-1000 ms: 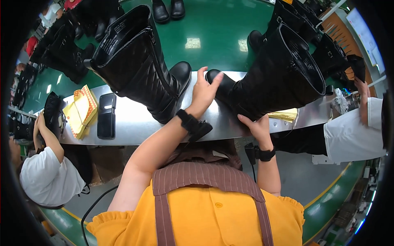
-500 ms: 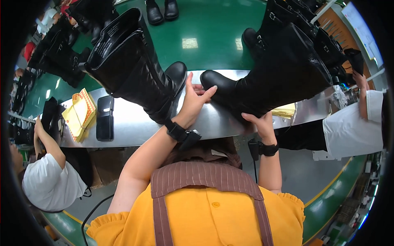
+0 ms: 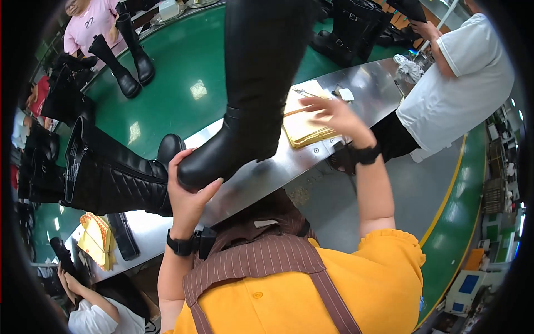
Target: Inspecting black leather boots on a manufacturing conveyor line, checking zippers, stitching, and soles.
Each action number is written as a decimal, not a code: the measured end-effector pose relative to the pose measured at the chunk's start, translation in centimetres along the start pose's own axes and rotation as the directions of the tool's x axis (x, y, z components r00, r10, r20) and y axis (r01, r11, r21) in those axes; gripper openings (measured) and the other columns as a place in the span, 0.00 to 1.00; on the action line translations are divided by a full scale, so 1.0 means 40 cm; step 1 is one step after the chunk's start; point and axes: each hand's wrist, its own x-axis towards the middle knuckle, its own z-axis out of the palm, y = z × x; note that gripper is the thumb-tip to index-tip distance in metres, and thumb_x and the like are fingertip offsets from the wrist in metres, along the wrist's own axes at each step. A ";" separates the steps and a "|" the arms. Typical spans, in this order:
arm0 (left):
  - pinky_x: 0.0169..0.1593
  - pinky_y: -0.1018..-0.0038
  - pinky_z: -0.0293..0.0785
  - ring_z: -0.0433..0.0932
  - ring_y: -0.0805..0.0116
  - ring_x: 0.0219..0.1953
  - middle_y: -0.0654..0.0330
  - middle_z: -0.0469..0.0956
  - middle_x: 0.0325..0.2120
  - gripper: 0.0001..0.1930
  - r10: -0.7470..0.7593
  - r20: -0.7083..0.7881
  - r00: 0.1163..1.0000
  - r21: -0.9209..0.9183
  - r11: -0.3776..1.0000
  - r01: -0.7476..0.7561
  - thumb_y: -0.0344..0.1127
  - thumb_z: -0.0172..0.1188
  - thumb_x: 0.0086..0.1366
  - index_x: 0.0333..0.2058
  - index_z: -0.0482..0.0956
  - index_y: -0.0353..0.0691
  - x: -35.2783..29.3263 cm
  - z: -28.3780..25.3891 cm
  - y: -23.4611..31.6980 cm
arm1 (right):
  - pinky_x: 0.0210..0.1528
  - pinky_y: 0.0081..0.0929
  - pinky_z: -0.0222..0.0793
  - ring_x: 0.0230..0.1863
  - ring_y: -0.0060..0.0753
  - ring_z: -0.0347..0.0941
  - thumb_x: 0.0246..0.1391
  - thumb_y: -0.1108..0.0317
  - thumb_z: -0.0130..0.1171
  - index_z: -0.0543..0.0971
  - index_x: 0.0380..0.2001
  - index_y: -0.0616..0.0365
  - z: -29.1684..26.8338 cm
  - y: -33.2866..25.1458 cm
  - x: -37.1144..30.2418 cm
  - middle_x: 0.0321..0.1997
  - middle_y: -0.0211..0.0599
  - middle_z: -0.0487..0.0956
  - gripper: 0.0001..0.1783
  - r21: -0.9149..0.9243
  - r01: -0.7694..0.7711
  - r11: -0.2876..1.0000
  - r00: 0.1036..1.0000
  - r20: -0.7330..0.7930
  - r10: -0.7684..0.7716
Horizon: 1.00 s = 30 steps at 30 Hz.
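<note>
left hand (image 3: 188, 201) grasps black boot (image 3: 258, 89) by toe (image 3: 194, 168); right hand (image 3: 338, 118), grip free; pale print (image 3: 74, 166) shows inside quilted boot (image 3: 123, 177).

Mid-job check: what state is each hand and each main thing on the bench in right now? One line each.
Left hand: gripping the tall black boot by its toe.
Tall black boot: shaft upright; bench contact unclear.
Right hand: open, blurred, nothing visibly held.
Quilted black boot: standing, top open.
Smartphone: lying down, screen dark.
Right yellow paper stack: lying flat.
Left yellow paper stack: lying beside smartphone.
</note>
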 end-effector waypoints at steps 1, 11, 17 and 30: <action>0.54 0.73 0.73 0.75 0.67 0.50 0.55 0.72 0.49 0.39 -0.007 -0.015 1.000 0.038 0.999 0.008 0.22 0.73 0.46 0.57 0.64 0.39 -0.007 0.000 0.007 | 0.49 0.28 0.73 0.50 0.30 0.78 0.50 0.59 0.67 0.74 0.56 0.57 -0.069 0.035 0.031 0.50 0.39 0.81 0.30 -0.009 -0.211 0.978 0.972 -0.108 0.209; 0.49 0.74 0.75 0.77 0.68 0.45 0.57 0.73 0.44 0.35 -0.014 -0.221 0.975 0.218 0.974 0.063 0.25 0.74 0.48 0.55 0.66 0.41 -0.035 0.019 -0.010 | 0.51 0.37 0.73 0.48 0.44 0.79 0.39 0.44 0.71 0.81 0.50 0.50 -0.236 0.322 0.078 0.46 0.42 0.82 0.35 -0.521 -0.625 0.582 0.771 -0.526 0.358; 0.48 0.73 0.75 0.78 0.67 0.43 0.57 0.74 0.44 0.35 0.070 -0.222 0.972 0.334 0.943 0.009 0.29 0.75 0.46 0.53 0.68 0.41 -0.026 0.033 -0.003 | 0.47 0.37 0.75 0.43 0.45 0.81 0.37 0.46 0.70 0.82 0.47 0.52 -0.258 0.273 0.036 0.41 0.43 0.84 0.33 -0.487 -0.533 0.692 0.796 -0.567 0.213; 0.49 0.73 0.74 0.78 0.67 0.45 0.56 0.75 0.44 0.37 0.195 -0.176 0.965 0.547 0.834 -0.068 0.33 0.78 0.44 0.53 0.67 0.41 -0.042 0.021 -0.020 | 0.46 0.33 0.72 0.43 0.41 0.80 0.44 0.53 0.73 0.82 0.44 0.58 -0.245 0.374 0.132 0.43 0.43 0.83 0.27 -0.567 -0.515 0.642 0.842 -0.476 0.254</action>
